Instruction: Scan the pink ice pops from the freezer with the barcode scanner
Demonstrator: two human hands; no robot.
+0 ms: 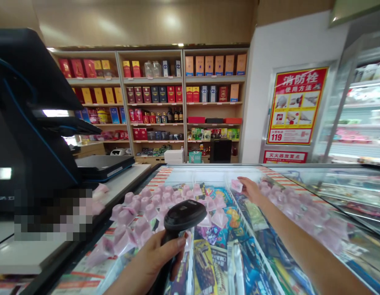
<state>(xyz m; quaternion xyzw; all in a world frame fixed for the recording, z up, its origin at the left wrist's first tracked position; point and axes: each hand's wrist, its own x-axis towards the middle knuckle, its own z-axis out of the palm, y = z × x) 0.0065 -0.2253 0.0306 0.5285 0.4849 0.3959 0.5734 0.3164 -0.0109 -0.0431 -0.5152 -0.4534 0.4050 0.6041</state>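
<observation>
My left hand (160,260) is wrapped round the handle of a black barcode scanner (185,215), its head raised above the glass-topped freezer (214,168). Farther off and to the right, my right hand (251,190) pinches a small pink cup (237,185) that has a pale label on its side. Many more pink cups (149,211) sit in rows to the left of the scanner. Another group of pink cups (300,209) lies to the right of my right forearm. Wrapped ice creams (205,266) show below, between white wire dividers (254,241).
A black checkout terminal (30,123) with a flat black plate (105,166) stands on the white counter (23,254) at left. Behind the freezer, shelves (183,104) hold boxes and bottles. A red fire-hydrant sign (297,106) hangs on the wall, with a lit refrigerator (366,110) at right.
</observation>
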